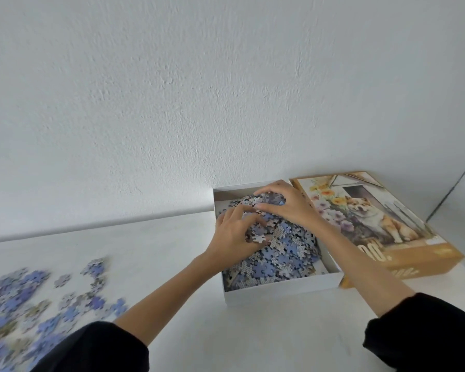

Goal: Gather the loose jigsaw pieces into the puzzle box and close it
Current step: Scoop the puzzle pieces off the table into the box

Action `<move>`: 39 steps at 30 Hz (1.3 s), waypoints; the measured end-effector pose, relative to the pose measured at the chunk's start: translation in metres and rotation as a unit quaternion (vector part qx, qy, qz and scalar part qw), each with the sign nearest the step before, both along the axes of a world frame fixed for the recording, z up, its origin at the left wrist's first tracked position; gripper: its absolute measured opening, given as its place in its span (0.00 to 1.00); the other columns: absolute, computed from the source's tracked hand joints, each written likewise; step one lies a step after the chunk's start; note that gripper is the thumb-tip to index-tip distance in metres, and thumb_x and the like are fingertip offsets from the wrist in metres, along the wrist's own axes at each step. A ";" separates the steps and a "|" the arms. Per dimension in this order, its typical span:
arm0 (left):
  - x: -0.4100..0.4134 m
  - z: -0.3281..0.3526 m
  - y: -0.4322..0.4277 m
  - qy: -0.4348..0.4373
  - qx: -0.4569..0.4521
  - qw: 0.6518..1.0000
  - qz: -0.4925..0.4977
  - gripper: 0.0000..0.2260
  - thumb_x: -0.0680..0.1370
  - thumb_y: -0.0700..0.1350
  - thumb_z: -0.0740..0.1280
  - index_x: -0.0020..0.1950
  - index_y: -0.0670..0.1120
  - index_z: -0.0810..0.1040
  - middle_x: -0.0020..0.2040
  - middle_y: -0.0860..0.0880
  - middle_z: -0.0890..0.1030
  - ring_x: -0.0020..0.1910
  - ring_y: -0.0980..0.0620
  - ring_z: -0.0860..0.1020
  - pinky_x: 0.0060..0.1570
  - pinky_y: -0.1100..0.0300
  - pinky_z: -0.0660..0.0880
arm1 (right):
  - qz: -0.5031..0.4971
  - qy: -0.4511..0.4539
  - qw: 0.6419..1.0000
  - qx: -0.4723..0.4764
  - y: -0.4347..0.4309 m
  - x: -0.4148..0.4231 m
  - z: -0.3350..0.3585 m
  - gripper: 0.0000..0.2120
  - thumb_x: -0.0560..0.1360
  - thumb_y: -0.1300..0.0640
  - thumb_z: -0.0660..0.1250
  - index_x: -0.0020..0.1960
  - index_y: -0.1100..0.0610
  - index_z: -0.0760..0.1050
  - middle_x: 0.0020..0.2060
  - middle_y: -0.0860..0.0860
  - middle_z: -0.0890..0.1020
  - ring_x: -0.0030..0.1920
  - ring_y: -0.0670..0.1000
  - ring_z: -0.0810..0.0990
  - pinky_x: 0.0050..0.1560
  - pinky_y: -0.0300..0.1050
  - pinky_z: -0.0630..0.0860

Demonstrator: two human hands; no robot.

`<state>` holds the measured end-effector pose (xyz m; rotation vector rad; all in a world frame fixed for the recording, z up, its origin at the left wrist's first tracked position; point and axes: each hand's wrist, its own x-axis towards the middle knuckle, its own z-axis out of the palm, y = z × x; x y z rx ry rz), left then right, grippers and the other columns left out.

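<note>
Mid-gather: your left hand (235, 233) and right hand (286, 206) cup the jigsaw heap (285, 255) in the puzzle box (279, 289); grip unclear. Next: fetch the loose pieces (24, 299) left of them.

The loose pieces (24, 304) by the left edge of the desk (172, 251) are blurring and running out of view; the right forearm (360, 267) is covering lettering on the lid (373, 210) (some round digits are showing).
</note>
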<state>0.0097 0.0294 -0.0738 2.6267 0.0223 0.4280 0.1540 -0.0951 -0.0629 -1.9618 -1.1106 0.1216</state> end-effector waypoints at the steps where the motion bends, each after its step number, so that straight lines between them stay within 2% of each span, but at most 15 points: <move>1: -0.003 -0.002 0.000 -0.014 -0.001 1.000 -0.002 0.14 0.72 0.54 0.68 0.55 0.52 0.76 0.62 0.51 0.70 0.64 0.51 0.66 0.66 0.52 0.57 | -0.005 -0.011 1.000 -0.003 0.001 0.000 -0.002 0.14 0.67 0.45 0.71 0.52 0.45 0.78 0.48 0.46 0.75 0.53 0.43 0.72 0.55 0.34 0.65; 3: -0.007 -0.004 -0.003 -0.016 -0.019 1.000 -0.019 0.15 0.72 0.51 0.62 0.56 0.50 0.76 0.60 0.51 0.72 0.63 0.51 0.68 0.64 0.57 0.57 | -0.018 -0.016 1.000 -0.009 0.002 0.000 -0.005 0.15 0.66 0.46 0.72 0.51 0.45 0.78 0.47 0.44 0.73 0.51 0.42 0.71 0.54 0.37 0.65; 5: -0.008 -0.003 -0.007 0.012 -0.068 0.997 -0.028 0.15 0.72 0.48 0.57 0.56 0.50 0.77 0.58 0.51 0.72 0.61 0.52 0.68 0.63 0.55 0.59 | -0.027 -0.006 1.000 0.001 0.002 -0.001 -0.003 0.14 0.67 0.48 0.73 0.52 0.47 0.79 0.47 0.44 0.73 0.50 0.42 0.73 0.52 0.32 0.66; 7: -0.007 0.002 -0.009 0.030 -0.124 0.992 -0.018 0.17 0.73 0.52 0.55 0.54 0.51 0.78 0.56 0.52 0.73 0.59 0.53 0.68 0.63 0.51 0.60 | -0.040 -0.002 0.999 0.035 0.000 -0.004 0.001 0.12 0.69 0.50 0.72 0.51 0.49 0.79 0.48 0.45 0.74 0.49 0.41 0.75 0.51 0.28 0.67; 8: -0.006 0.004 -0.009 0.026 -0.130 0.991 -0.011 0.19 0.72 0.57 0.53 0.54 0.52 0.78 0.56 0.52 0.73 0.59 0.54 0.69 0.63 0.50 0.60 | -0.050 -0.003 0.997 0.054 -0.002 -0.005 0.003 0.09 0.70 0.50 0.71 0.50 0.48 0.79 0.47 0.45 0.75 0.49 0.42 0.76 0.51 0.30 0.68; 11: -0.009 0.005 -0.010 0.011 -0.061 0.998 0.000 0.25 0.70 0.64 0.50 0.56 0.52 0.76 0.59 0.52 0.72 0.62 0.54 0.68 0.66 0.50 0.58 | -0.096 -0.036 0.993 0.053 -0.007 -0.001 -0.001 0.05 0.73 0.51 0.68 0.48 0.46 0.78 0.45 0.46 0.79 0.50 0.47 0.76 0.52 0.42 0.72; 14: -0.018 -0.001 -0.018 0.063 0.046 0.997 -0.008 0.32 0.69 0.66 0.46 0.66 0.51 0.68 0.67 0.48 0.66 0.67 0.50 0.64 0.69 0.49 0.57 | -0.101 -0.058 0.991 -0.070 -0.014 0.002 -0.012 0.08 0.75 0.50 0.65 0.53 0.46 0.77 0.52 0.49 0.78 0.57 0.50 0.72 0.60 0.51 0.68; 18: -0.022 -0.009 -0.021 0.095 0.149 0.984 0.015 0.36 0.70 0.64 0.36 0.74 0.50 0.56 0.75 0.42 0.55 0.73 0.45 0.55 0.70 0.49 0.55 | -0.083 -0.063 0.987 -0.119 -0.008 -0.004 -0.021 0.12 0.79 0.53 0.58 0.61 0.48 0.74 0.55 0.52 0.71 0.59 0.51 0.67 0.64 0.51 0.62; 21: -0.016 -0.007 -0.018 0.128 0.159 0.977 0.057 0.40 0.68 0.65 0.31 0.76 0.49 0.49 0.76 0.40 0.50 0.75 0.43 0.51 0.71 0.48 0.52 | -0.040 -0.025 0.996 -0.080 -0.002 -0.007 -0.017 0.13 0.80 0.56 0.56 0.60 0.49 0.74 0.49 0.49 0.72 0.53 0.46 0.68 0.57 0.44 0.65; 23: -0.015 -0.003 -0.018 0.142 0.141 0.977 0.068 0.42 0.68 0.69 0.30 0.76 0.48 0.48 0.76 0.40 0.48 0.75 0.43 0.49 0.72 0.47 0.49 | -0.069 -0.018 0.997 -0.024 -0.001 -0.008 -0.014 0.11 0.79 0.56 0.58 0.58 0.49 0.76 0.48 0.48 0.74 0.52 0.46 0.71 0.53 0.40 0.64; 26: -0.022 0.001 -0.023 0.115 0.150 0.980 0.062 0.40 0.70 0.68 0.32 0.74 0.47 0.54 0.75 0.42 0.54 0.74 0.44 0.52 0.71 0.48 0.52 | -0.134 -0.100 0.985 0.029 -0.006 -0.014 -0.012 0.06 0.76 0.56 0.64 0.49 0.52 0.79 0.45 0.49 0.79 0.48 0.46 0.75 0.53 0.39 0.68; 29: -0.029 -0.005 -0.026 0.105 0.159 0.981 0.038 0.39 0.69 0.63 0.33 0.73 0.47 0.57 0.73 0.42 0.58 0.72 0.45 0.57 0.69 0.50 0.56 | -0.121 -0.126 0.984 -0.032 -0.007 -0.018 -0.017 0.04 0.74 0.53 0.66 0.47 0.51 0.79 0.41 0.49 0.78 0.44 0.47 0.75 0.47 0.44 0.72; 33: -0.023 -0.006 -0.020 0.162 0.168 0.971 0.048 0.40 0.71 0.69 0.32 0.76 0.49 0.50 0.76 0.40 0.51 0.75 0.42 0.49 0.72 0.49 0.49 | -0.099 -0.138 0.977 -0.129 -0.001 -0.016 -0.024 0.12 0.78 0.50 0.59 0.59 0.50 0.75 0.50 0.49 0.73 0.55 0.50 0.71 0.55 0.44 0.65; 36: -0.013 -0.002 -0.017 0.162 0.140 0.974 0.068 0.32 0.78 0.64 0.42 0.76 0.47 0.52 0.76 0.39 0.48 0.75 0.40 0.46 0.72 0.47 0.48 | -0.101 -0.137 0.984 -0.052 -0.002 -0.019 -0.020 0.12 0.78 0.53 0.60 0.59 0.53 0.76 0.53 0.49 0.75 0.56 0.49 0.72 0.55 0.41 0.67; 39: -0.010 -0.003 -0.020 0.092 0.149 0.983 0.055 0.35 0.72 0.62 0.36 0.73 0.47 0.60 0.75 0.43 0.55 0.75 0.43 0.51 0.71 0.46 0.52 | -0.137 -0.178 0.974 0.022 -0.007 -0.019 -0.016 0.10 0.77 0.54 0.62 0.55 0.52 0.79 0.49 0.47 0.77 0.51 0.44 0.72 0.49 0.41 0.70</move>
